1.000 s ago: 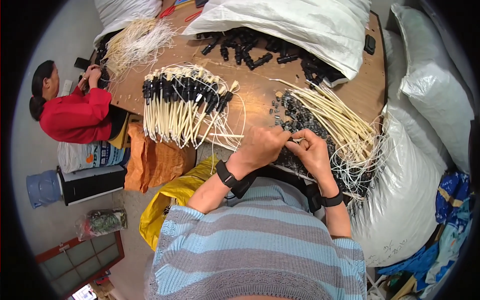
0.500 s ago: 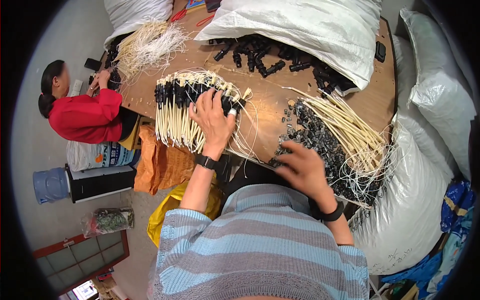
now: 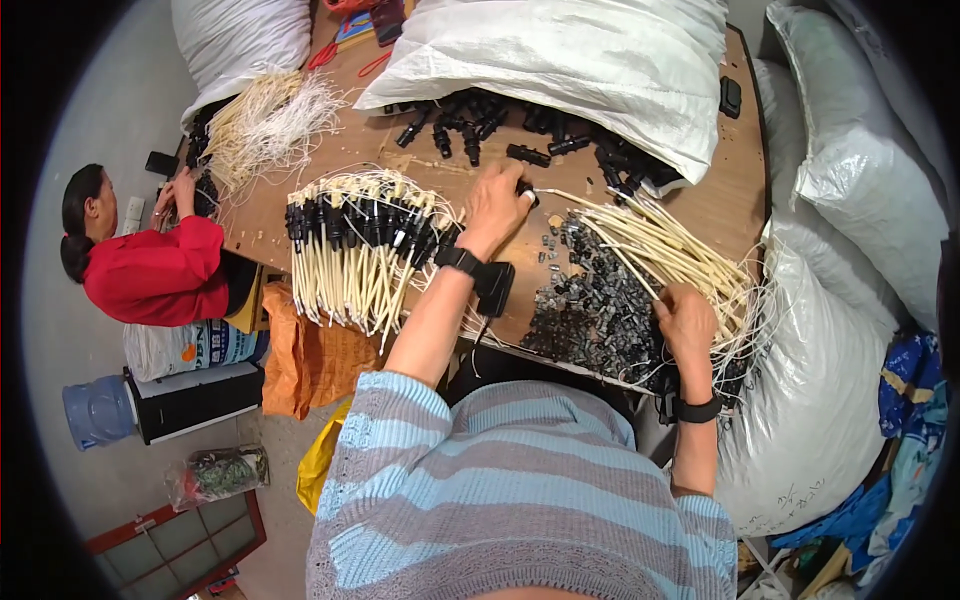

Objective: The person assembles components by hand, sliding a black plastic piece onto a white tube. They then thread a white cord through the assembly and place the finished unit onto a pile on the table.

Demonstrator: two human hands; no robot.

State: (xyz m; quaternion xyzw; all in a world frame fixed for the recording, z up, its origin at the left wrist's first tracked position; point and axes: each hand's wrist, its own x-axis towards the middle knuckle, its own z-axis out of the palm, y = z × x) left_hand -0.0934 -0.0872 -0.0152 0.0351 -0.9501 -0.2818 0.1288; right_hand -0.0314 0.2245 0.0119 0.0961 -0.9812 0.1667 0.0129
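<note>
My left hand (image 3: pixel 494 212) is over the middle of the table, fingers curled round a mostly hidden black plastic connector (image 3: pixel 527 189). White tape wraps one of its digits. My right hand (image 3: pixel 687 322) is closed at the near end of a cream tube (image 3: pixel 636 270), beside a bundle of cream tubes (image 3: pixel 672 238) with thin white cords. Small black clips (image 3: pixel 590 310) lie heaped between my hands. Left of my left hand, a row of cream tubes fitted with black connectors (image 3: pixel 350 225) lies side by side, white cords looping over it.
A white woven sack (image 3: pixel 550 60) spills black connectors (image 3: pixel 470 145) at the far side. A co-worker in a red top (image 3: pixel 155 265) handles small parts at the table's left end, near more corded tubes (image 3: pixel 265 125). Full white sacks (image 3: pixel 815 400) crowd the right edge.
My left hand has left the row of tubes, moved right and closed on a black connector. My right hand has moved right to the cream tubes and closed on one. The view has shifted slightly.
</note>
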